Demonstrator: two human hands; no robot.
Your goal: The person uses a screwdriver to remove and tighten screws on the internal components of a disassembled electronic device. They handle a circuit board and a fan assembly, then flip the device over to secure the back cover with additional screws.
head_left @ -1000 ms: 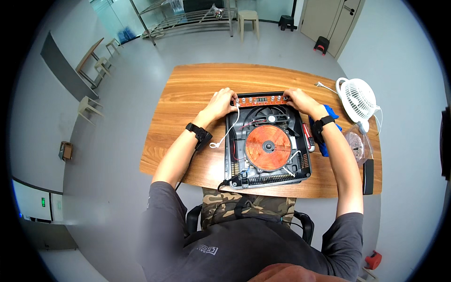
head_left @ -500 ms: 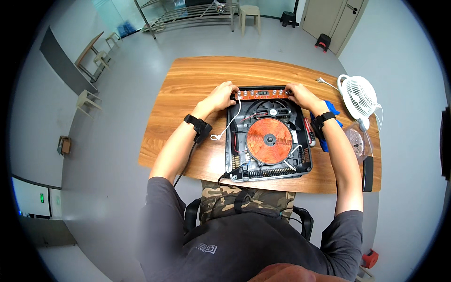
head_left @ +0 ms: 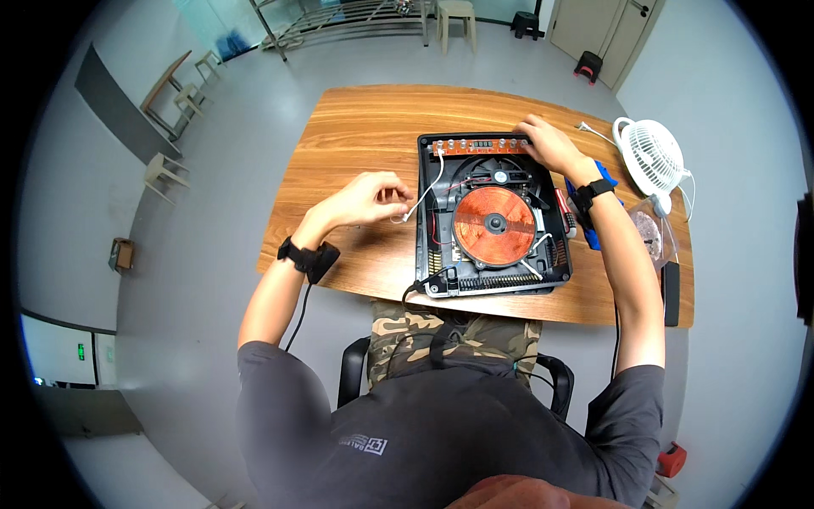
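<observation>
An opened induction cooker base (head_left: 439,284), a black housing with a round copper coil (head_left: 494,226), lies on the table in front of me. An orange control circuit board (head_left: 479,147) runs along its far edge. My right hand (head_left: 551,146) grips the right end of this board, fingers over the far rim. From the board's left end a white cable (head_left: 431,188) hangs over the housing's left side. My left hand (head_left: 375,200) hovers beside the cable's loose end, fingers curved and apart. Whether the thumb touches the cable is unclear.
A white fan (head_left: 653,157) stands at the table's right. Near it are a blue cloth (head_left: 607,172), a clear container (head_left: 651,237), a red-and-grey tool (head_left: 565,212) and a black flat box (head_left: 671,293). A black cord leaves the housing's near-left corner.
My left hand has let go of the board's left end and moved toward me and leftward, down to the white cable's end. My right hand stays at the board's right end.
</observation>
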